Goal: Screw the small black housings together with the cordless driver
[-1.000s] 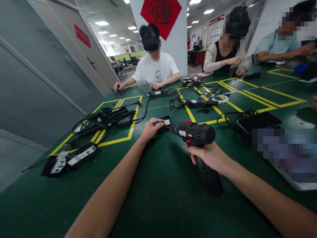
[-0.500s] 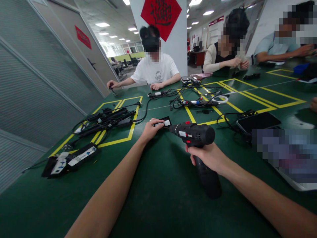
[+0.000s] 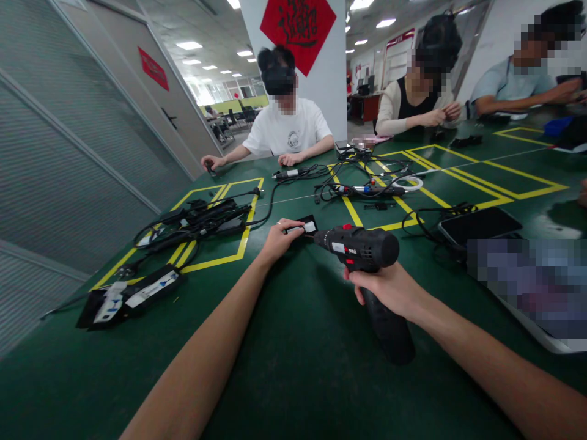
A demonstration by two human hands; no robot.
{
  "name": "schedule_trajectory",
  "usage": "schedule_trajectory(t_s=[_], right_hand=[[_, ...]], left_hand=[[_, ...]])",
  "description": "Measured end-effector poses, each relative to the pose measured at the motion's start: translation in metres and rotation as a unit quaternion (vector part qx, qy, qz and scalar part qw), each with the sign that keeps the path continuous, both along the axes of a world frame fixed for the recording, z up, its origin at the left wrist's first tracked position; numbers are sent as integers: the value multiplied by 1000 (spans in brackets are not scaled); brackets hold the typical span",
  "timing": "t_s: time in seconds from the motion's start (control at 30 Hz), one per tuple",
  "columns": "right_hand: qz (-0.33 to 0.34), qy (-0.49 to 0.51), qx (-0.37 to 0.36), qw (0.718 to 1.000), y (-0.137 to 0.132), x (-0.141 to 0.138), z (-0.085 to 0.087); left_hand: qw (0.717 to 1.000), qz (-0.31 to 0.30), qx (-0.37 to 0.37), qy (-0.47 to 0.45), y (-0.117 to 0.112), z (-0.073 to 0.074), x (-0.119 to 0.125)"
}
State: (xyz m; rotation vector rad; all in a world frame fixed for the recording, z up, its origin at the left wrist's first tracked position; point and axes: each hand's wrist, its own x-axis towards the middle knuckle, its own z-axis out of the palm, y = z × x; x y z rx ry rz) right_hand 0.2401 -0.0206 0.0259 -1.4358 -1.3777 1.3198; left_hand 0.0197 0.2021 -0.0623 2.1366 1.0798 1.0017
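Observation:
A black cordless drill with red details is gripped in my right hand, its grip and battery base slanting down toward me. The drill's nose points left, its tip right beside a small flat black piece with a white label. That piece lies on the green table. My left hand holds it from the left, fingers pressed over its near and left side. Whether the bit touches the piece I cannot tell; the fingers hide part of it.
Black cables and adapters lie at the left, with black pouches with white labels nearer. More tangled cables sit ahead. A phone and a blurred-out device lie right. Several people sit across the table.
The drill's base has swung slightly right and its body has shifted a little; my left hand stays in place. Across the table, a person's hand at the left has moved slightly.

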Motion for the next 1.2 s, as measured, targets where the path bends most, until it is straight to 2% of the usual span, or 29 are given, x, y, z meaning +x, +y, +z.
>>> schedule_trajectory(t_s=[0.97, 1.2], right_hand=[[-9, 5, -12, 1000, 2, 0, 1], [-3, 11, -17, 1000, 1, -1, 1]], left_hand=[[1000, -6, -1, 0, -2, 2, 1], [1000, 14, -10, 10, -3, 4, 3]])
